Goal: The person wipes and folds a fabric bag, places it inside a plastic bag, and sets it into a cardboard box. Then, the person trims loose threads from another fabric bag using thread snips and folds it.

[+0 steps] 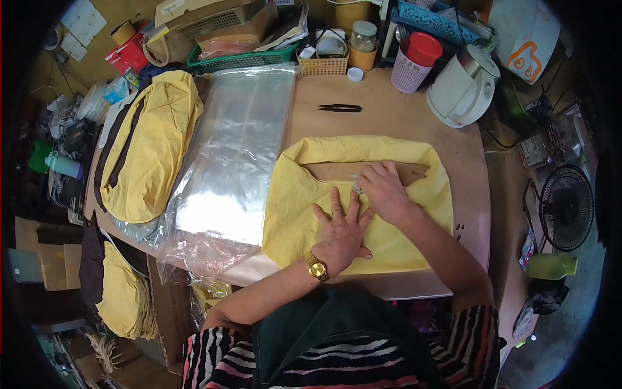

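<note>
A yellow fabric bag (304, 217) with a wide strap-like loop lies flat on the table in front of me. My left hand (341, 232), wearing a gold watch (316, 268), presses on its front with the fingers spread. Close to those fingertips, my right hand (383, 193) is closed at the upper edge of the bag's opening. A small whitish bit (356, 184) shows by its fingertips, too small to name. Inside the loop, right of my right hand, lies a tiny thin dark item (418, 174).
Clear plastic bags (240, 149) lie to the left, beside a pile of yellow bags (155, 142). Black thread snips (339, 107) rest behind the work. A white kettle (463, 87) and a pink basket (411, 71) stand at the back right; a fan (567, 207) is beyond the table.
</note>
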`<state>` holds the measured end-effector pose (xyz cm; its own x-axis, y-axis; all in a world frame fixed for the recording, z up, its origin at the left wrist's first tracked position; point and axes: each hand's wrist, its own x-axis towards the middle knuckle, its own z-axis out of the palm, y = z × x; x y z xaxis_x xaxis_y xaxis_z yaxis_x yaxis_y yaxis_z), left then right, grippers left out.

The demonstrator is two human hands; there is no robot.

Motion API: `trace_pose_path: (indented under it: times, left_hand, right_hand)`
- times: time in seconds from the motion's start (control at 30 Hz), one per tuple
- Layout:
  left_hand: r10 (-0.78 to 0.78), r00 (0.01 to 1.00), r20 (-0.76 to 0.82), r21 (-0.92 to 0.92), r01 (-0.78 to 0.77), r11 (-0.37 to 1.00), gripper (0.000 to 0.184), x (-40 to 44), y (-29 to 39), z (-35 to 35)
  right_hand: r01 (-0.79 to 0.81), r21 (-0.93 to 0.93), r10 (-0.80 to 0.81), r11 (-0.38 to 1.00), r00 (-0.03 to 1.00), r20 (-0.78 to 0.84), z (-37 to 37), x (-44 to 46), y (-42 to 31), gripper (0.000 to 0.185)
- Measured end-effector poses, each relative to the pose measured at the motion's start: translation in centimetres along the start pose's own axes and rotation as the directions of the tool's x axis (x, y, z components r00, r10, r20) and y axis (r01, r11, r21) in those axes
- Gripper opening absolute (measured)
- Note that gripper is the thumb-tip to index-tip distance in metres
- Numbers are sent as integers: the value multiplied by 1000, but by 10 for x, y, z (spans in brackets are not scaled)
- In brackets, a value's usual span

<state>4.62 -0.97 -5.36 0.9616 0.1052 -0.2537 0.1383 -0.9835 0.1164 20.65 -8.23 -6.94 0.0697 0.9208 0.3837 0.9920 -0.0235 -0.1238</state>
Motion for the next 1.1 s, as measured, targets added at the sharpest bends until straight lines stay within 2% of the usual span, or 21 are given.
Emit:
trace_pose_path:
  times: [0.07,0.1,0.17,0.23,0.27,0.33,0.47,0.5,0.6,0.63,0.67,0.7,0.73,0.8,0.83,0.87,0.9,0.93,0.97,1.03,1.1]
  left_hand:
    - [3,986,-165,13,0,1000,86,-6,-2,-3]
    - [3,986,-166,12,-1,1000,86,-3,-9,-2]
    - [63,994,-91,-300,-88,950,55,16,-38,-2]
    - [-66,890,-451,-244,-52,968,27,32,-82,-16]
    - [-61,891,-450,-239,-55,969,27,39,-94,-21]
    - [-261,900,-349,-311,152,938,17,47,-107,-26]
    - [-167,940,-298,-314,68,947,21,59,-100,-10]
    - [-224,912,-342,-445,53,894,19,57,-101,-11]
    - [-426,818,-388,-774,-38,632,13,42,-130,-18]
    - [-482,750,-452,-839,-174,516,13,36,-155,-17]
    - [-682,669,-295,-935,-56,350,15,17,-167,-41]
    - [-781,523,-342,-939,-149,311,15,3,-189,-49]
    - [-612,679,-405,-876,-480,47,16,-20,-252,-37]
    - [-420,739,-526,-692,-659,-293,17,-33,-284,-29]
    - [-536,675,-506,-848,-502,169,17,-22,-248,-43]
    - [-621,572,-535,-818,-165,552,18,-10,-208,-58]
    - [-463,699,-545,-687,-57,724,18,-1,-170,-67]
    - [-369,786,-496,-661,-66,748,21,11,-141,-62]
    - [-339,877,-341,-548,108,829,30,27,-124,-51]
    - [-324,885,-333,-399,179,899,35,46,-93,-37]
    - [-282,881,-380,-296,172,939,35,62,-86,-17]
  right_hand:
    - [-24,-6,24,1000,999,-36,4,-1,-4,16]
    - [-67,-7,67,998,997,-39,4,-6,-7,16]
    - [-112,-11,111,994,993,-45,10,-11,-6,17]
    - [-166,106,180,980,974,-140,19,-16,-4,20]
    - [-170,107,185,980,972,-145,20,-17,-3,20]
    - [-190,130,206,973,971,-122,21,-19,-3,23]
    - [-190,155,210,969,970,-119,19,-19,-2,23]
    - [-187,156,207,970,970,-126,19,-19,-2,22]
    - [-180,162,203,970,969,-140,19,-18,-3,22]
    - [-181,162,205,970,968,-146,19,-18,-3,22]
    - [-180,166,205,970,968,-146,19,-18,-3,22]
    - [-185,157,207,970,968,-139,19,-18,-4,22]
    - [-188,147,208,971,969,-133,19,-18,-3,22]
    - [-184,134,202,974,970,-138,21,-18,-4,19]
    - [-181,113,196,977,970,-145,21,-18,-4,17]
    - [-177,112,192,978,971,-144,22,-17,-2,17]
    - [-177,122,194,977,971,-141,22,-17,-3,17]
    - [-178,130,196,975,971,-138,22,-18,-3,17]
    - [-175,129,193,976,972,-136,22,-18,-3,17]
    - [-175,121,190,977,974,-127,22,-18,-3,18]
    - [-185,116,198,976,973,-120,21,-19,-4,18]
